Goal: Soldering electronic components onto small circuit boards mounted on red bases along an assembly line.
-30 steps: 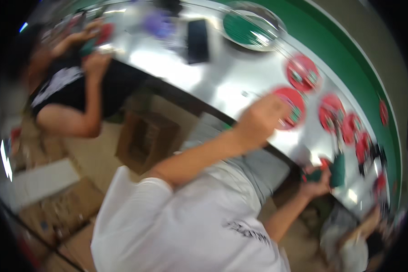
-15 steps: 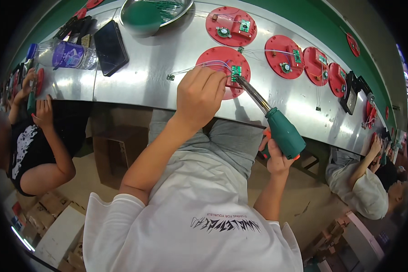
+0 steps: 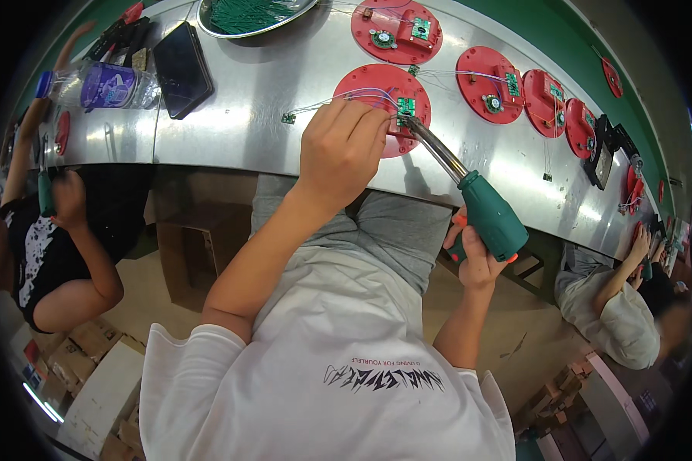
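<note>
My right hand [image 3: 478, 250] is wrapped round the green handle of a gun-shaped soldering iron [image 3: 494, 215]. Its metal tip meets the edge of a small green circuit board [image 3: 406, 109] on a round red plastic housing [image 3: 369, 81]. Beside that board, my left hand [image 3: 342, 146] pinches a thin wire with its fingertips; the fingers partly hide it. Pale thin wires [image 3: 361, 92] run from the board past my left hand to a tiny circuit board [image 3: 288, 118] lying on the metal bench.
More red housings [image 3: 396, 34] with boards and wires stretch along the bench [image 3: 231, 138] to the right. A metal bowl [image 3: 265, 31] of green wires, a dark phone-like slab [image 3: 183, 71] and a plastic bottle [image 3: 104, 86] stand left. Co-workers sit on both sides; a cardboard box [image 3: 188, 261] is below.
The view has shifted slightly. Both my hands keep their hold, with the iron's tip still at the board. The left co-worker's hand with a green-handled tool has moved down off the bench.
</note>
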Tool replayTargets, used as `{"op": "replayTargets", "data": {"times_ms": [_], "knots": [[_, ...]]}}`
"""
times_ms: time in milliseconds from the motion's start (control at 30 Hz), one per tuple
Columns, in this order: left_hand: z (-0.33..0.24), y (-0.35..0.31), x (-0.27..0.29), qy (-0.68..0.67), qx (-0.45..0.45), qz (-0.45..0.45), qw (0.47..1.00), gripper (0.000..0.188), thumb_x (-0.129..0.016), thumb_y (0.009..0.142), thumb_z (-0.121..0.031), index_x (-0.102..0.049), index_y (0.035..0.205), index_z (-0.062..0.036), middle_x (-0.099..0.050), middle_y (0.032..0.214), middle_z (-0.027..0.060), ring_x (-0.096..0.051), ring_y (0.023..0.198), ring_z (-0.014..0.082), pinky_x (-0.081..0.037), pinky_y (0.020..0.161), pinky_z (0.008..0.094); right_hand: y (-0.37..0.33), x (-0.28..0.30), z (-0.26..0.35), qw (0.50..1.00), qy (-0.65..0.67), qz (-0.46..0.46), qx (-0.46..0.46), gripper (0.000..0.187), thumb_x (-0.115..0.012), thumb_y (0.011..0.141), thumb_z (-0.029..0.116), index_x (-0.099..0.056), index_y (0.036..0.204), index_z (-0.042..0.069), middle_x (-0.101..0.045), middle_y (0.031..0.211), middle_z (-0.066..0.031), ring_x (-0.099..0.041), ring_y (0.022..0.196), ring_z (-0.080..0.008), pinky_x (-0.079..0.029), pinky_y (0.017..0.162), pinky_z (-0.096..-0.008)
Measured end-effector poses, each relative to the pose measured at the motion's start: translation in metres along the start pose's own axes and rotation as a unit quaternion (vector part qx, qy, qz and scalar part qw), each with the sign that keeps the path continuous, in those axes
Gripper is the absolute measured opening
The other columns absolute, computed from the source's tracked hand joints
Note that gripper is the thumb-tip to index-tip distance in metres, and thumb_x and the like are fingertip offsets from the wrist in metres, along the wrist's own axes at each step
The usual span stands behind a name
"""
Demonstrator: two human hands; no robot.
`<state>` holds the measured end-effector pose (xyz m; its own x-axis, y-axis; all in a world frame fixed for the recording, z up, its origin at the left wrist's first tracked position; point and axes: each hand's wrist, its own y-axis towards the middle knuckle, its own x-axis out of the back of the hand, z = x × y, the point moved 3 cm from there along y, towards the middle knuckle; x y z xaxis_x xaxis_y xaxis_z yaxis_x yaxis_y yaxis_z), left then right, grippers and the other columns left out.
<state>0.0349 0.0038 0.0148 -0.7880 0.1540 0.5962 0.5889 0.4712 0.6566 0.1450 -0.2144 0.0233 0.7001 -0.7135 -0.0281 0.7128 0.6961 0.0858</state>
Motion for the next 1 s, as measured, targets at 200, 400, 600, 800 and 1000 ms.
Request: {"op": "replayTargets", "data": {"times_ms": [200, 400, 600, 800, 1000], "knots": [[0.0, -0.001, 0.001, 0.001, -0.001, -0.003, 1.0, 0.012, -0.068, 0.077, -0.004, -0.067, 0.089, -0.0035, -0.061, 0.084, 0.0078, -0.059, 0.077, 0.0267, -0.047, 0.068, 0.0384, 0.002, -0.002, 0.003, 0.999, 0.029, 0.022, -0.005, 0.029, -0.057, 0.087, 0.001, -0.06, 0.114, -0.01, -0.067, 0.092, -0.0159, -0.059, 0.054, -0.0169, -0.047, 0.049, -0.0283], [-0.002, -0.002, 0.001, 0.002, 0.003, -0.002, 1.0, 0.013, -0.068, 0.077, -0.003, -0.067, 0.09, -0.0032, -0.062, 0.084, 0.0077, -0.059, 0.078, 0.0266, -0.048, 0.068, 0.0378, 0.003, 0.01, 0.001, 0.998, 0.047, -0.007, 0.043, 0.038, -0.055, 0.091, 0.007, -0.053, 0.125, -0.01, -0.064, 0.102, -0.0213, -0.06, 0.056, -0.0197, -0.048, 0.05, -0.0292], [-0.004, 0.0, 0.005, -0.002, 0.005, 0.002, 1.0, 0.011, -0.071, 0.078, -0.001, -0.068, 0.089, -0.0005, -0.064, 0.086, 0.0105, -0.061, 0.075, 0.0292, -0.049, 0.066, 0.0391, 0.01, 0.015, 0.0, 0.997, 0.042, -0.032, 0.06, 0.04, -0.053, 0.092, 0.008, -0.05, 0.128, -0.01, -0.064, 0.102, -0.0224, -0.06, 0.055, -0.0204, -0.048, 0.049, -0.0293], [-0.004, 0.001, 0.006, -0.002, 0.008, 0.008, 1.0, 0.015, -0.072, 0.077, -0.001, -0.068, 0.092, -0.0008, -0.064, 0.089, 0.0112, -0.061, 0.079, 0.0302, -0.049, 0.068, 0.0392, 0.034, 0.026, -0.001, 0.992, 0.07, -0.064, 0.08, 0.042, -0.054, 0.092, 0.013, -0.049, 0.127, -0.011, -0.064, 0.101, -0.0232, -0.06, 0.052, -0.0222, -0.049, 0.048, -0.0312], [-0.017, 0.038, 0.023, -0.001, -0.025, 0.09, 0.996, 0.067, -0.079, 0.067, -0.015, -0.055, 0.13, -0.007, -0.057, 0.122, 0.017, -0.053, 0.11, 0.0369, -0.042, 0.095, 0.0441, 0.07, 0.043, -0.012, 0.973, 0.152, -0.167, 0.05, 0.033, -0.047, 0.098, 0.025, -0.054, 0.105, -0.006, -0.062, 0.094, -0.0192, -0.056, 0.048, -0.0186, -0.046, 0.042, -0.0311]]}}
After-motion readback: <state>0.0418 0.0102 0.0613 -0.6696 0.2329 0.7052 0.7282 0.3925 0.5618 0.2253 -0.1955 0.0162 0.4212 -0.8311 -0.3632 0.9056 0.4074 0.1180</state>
